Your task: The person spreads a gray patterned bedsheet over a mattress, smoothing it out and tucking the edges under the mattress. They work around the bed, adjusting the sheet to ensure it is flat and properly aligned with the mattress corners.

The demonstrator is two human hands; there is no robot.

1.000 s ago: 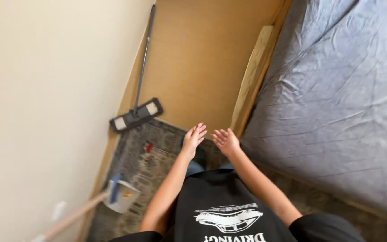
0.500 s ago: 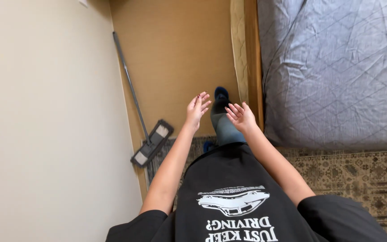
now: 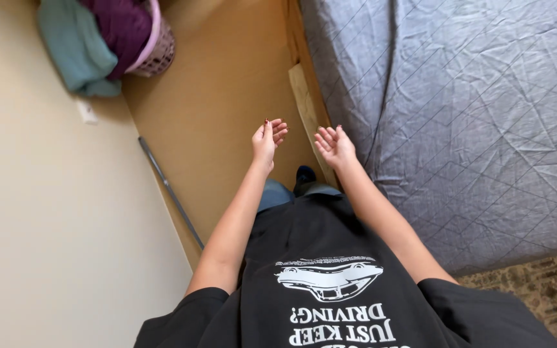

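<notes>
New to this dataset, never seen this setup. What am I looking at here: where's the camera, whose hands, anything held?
There is no machine here: a person wears one camera on the head, and it looks straight down past their black printed shirt at their own two bare hands. The left hand and the right hand are both raised in front of the body, open, with the fingers loosely spread. Neither holds or touches anything.

Below them is a tan floor. To the right stands a bed with a grey quilted cover; the right hand is nearest its wooden side rail. On the left a long thin pole lies along the foot of the cream wall. At the top left sits a pink laundry basket with purple and teal cloth. A patterned rug shows at the bottom right.
</notes>
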